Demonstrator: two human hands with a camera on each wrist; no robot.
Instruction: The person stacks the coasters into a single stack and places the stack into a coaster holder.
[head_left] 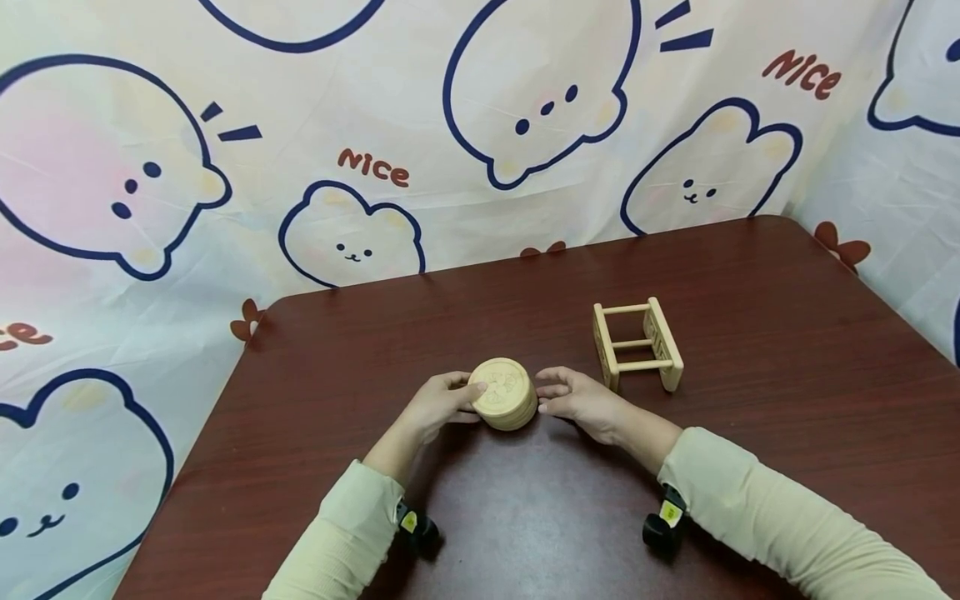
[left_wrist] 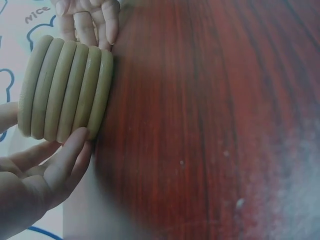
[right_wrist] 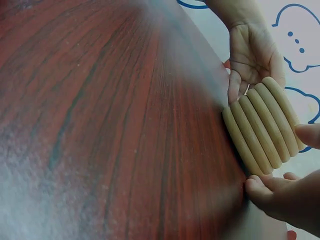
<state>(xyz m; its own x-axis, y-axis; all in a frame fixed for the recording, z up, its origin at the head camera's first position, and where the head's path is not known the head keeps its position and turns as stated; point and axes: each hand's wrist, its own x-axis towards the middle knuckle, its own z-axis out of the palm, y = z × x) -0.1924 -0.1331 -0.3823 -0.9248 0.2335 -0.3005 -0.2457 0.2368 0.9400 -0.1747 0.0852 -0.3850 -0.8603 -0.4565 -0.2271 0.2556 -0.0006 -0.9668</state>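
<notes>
A stack of several round wooden coasters (head_left: 504,394) stands on the dark table, the top one carved with a pattern. My left hand (head_left: 441,407) holds the stack from its left side, the thumb over the top coaster and the other fingers along the edge. In the left wrist view a fingertip (left_wrist: 78,134) meets the lowest coasters. On the opposite side, my right hand (head_left: 588,406) has its fingers loosely extended at the stack's edge. Its fingertips (right_wrist: 256,184) are close against the coasters (right_wrist: 262,127) in the right wrist view; firm contact is hard to tell.
A small wooden rack (head_left: 637,346) with end panels and rods stands right of the stack, beyond my right hand. The reddish-brown table (head_left: 780,333) ends at a cartoon-printed cloth (head_left: 465,217) behind. Each wrist wears a small black camera (head_left: 660,529).
</notes>
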